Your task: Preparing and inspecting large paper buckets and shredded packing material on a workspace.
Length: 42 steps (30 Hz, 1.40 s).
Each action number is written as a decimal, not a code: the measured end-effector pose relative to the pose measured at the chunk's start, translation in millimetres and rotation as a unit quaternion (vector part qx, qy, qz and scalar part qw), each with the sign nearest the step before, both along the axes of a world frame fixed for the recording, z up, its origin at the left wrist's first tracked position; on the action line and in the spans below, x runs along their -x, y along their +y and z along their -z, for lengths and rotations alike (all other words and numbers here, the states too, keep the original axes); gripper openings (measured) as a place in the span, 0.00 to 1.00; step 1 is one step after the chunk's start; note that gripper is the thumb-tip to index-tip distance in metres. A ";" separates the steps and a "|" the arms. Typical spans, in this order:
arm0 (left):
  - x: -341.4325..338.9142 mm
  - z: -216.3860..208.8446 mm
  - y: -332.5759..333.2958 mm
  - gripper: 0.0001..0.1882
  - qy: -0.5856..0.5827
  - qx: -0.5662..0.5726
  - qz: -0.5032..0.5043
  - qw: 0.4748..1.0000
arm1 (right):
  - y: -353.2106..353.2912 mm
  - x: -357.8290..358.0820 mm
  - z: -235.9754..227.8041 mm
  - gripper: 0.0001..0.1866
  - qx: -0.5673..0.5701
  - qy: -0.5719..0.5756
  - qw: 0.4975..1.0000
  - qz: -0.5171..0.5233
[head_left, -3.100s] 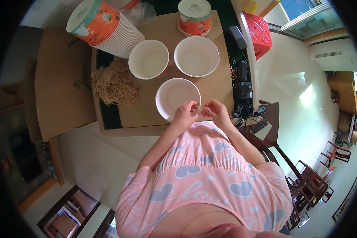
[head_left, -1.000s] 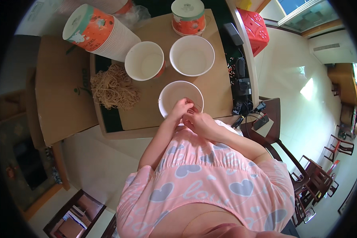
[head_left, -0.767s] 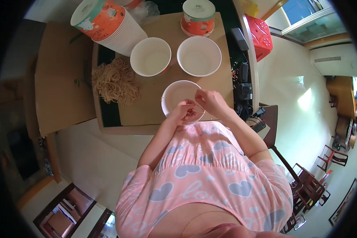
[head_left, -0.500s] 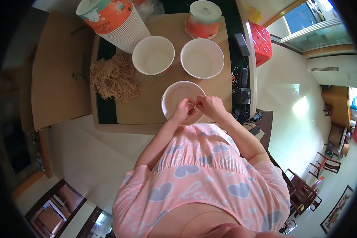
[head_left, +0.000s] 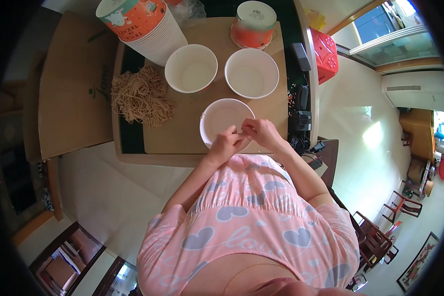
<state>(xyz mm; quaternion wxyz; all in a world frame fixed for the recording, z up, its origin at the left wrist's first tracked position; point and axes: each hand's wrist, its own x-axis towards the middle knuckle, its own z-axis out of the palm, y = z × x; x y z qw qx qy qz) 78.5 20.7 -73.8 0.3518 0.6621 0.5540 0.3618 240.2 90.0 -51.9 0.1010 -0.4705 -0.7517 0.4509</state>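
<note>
A white paper bucket (head_left: 217, 114) stands at the table's near edge, its open mouth facing up. Over its near right rim my left hand (head_left: 227, 142) and my right hand (head_left: 262, 133) meet, fingertips pinched together. Whatever lies between the fingers is too small to make out. Two more open white buckets, one on the left (head_left: 191, 69) and one on the right (head_left: 251, 74), stand just beyond. A tangled pile of tan string (head_left: 142, 97) rests on the left.
A tall nested stack of orange-printed buckets (head_left: 150, 37) leans at the back left. An upside-down orange bucket (head_left: 254, 24) stands at the back. Brown cardboard (head_left: 175, 133) covers the tabletop. Black adapters and cables (head_left: 302, 120) lie along the right edge, near a red stool (head_left: 324, 55).
My fingers have drawn closer together, and my left hand has turned, its back now more upward. The near bucket has shifted very slightly up and left.
</note>
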 end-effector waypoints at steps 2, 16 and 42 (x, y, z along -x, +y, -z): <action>-1.5 -3.5 -1.7 0.05 0.063 -0.008 0.010 0.998 | -0.6 -0.6 -0.8 0.08 0.012 0.013 1.000 0.000; 13.0 5.2 7.3 0.07 -0.468 0.477 -0.111 0.736 | -34.8 -2.0 6.2 0.05 -0.165 0.079 0.982 0.051; 8.7 6.6 4.6 0.05 -0.482 0.466 -0.123 0.732 | -53.5 -1.5 6.5 0.11 -0.164 0.128 0.967 0.146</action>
